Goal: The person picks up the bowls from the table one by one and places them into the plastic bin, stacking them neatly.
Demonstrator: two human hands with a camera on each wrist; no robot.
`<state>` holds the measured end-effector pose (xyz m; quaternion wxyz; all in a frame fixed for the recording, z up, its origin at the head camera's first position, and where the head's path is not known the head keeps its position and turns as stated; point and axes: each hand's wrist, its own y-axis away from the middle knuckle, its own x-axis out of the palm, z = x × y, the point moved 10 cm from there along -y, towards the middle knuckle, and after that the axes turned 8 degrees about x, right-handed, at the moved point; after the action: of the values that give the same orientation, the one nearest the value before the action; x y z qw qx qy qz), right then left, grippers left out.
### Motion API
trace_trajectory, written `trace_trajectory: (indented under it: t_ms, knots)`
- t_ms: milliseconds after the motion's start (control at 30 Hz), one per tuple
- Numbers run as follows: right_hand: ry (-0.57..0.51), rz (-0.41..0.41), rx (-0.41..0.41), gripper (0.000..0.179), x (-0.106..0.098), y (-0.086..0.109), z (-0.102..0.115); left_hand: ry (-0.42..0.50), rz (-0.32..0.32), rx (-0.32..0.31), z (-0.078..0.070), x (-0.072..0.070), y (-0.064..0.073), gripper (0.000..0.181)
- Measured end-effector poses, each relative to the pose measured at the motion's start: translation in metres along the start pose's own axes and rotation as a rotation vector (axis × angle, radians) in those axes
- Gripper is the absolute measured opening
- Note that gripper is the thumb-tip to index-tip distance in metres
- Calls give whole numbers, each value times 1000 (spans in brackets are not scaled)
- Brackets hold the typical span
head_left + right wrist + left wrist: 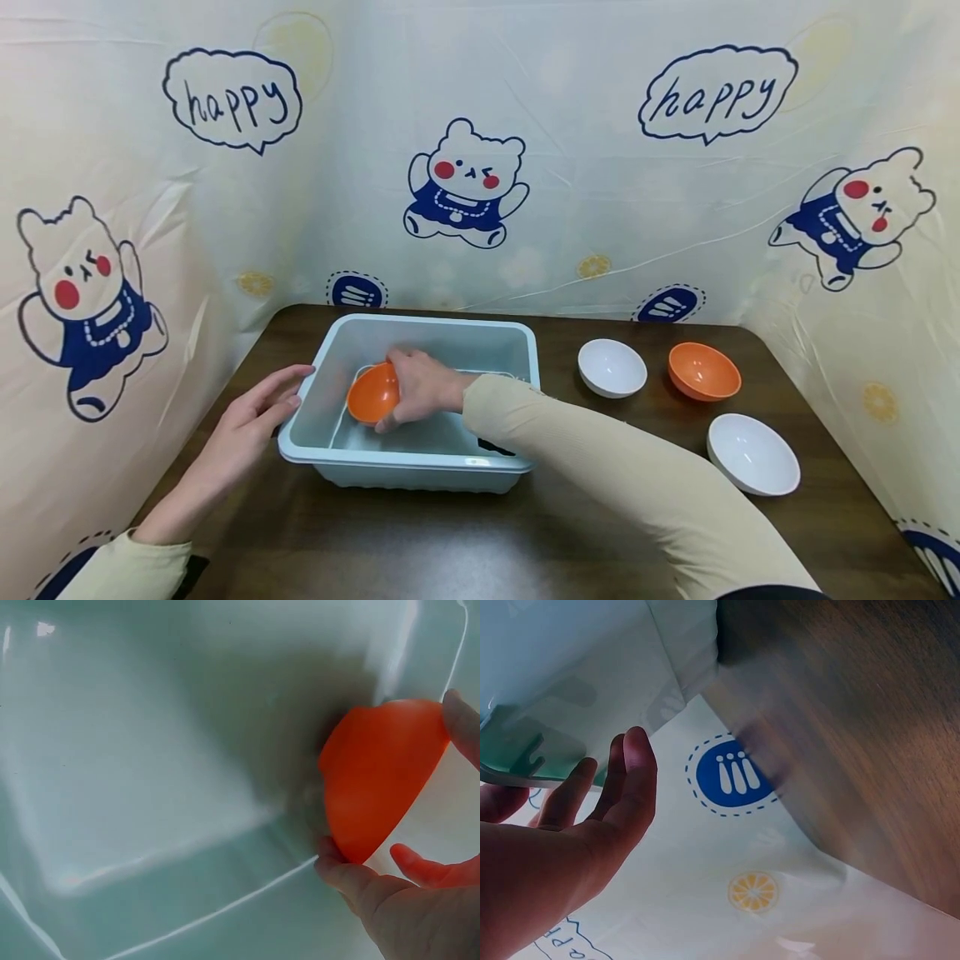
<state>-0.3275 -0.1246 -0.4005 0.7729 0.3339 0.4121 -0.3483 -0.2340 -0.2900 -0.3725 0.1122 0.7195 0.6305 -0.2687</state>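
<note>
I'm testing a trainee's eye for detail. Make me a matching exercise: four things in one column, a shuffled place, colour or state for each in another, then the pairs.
Column one
1. Right hand
2. Left hand
3. Tub
4. Tabletop

Column two
A. Dark brown
B. At the tub's left rim
C. Holding an orange bowl
D. Pale blue

Pairs: 1-C, 2-B, 3-D, 4-A

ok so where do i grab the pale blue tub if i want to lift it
Probably by the rim of the tub, one hand from each short end, left and right: the rim juts out past the walls, so fingers could hook under it. The left hand is at the left end; the right hand is inside, holding an orange bowl.
</note>
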Motion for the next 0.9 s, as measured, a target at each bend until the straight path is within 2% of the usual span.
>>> trace_trajectory:
  t_ms: [633, 767, 900]
  knots:
    - [78, 12, 16, 92, 6, 0, -3, 22, 1, 18, -1, 0, 0, 47]
    - [125, 12, 14, 96, 7, 0, -2, 17, 0, 18, -2, 0, 0, 47]
    - [223, -8, 1, 100, 7, 0, 0, 8, -3, 13, -2, 0, 1, 47]
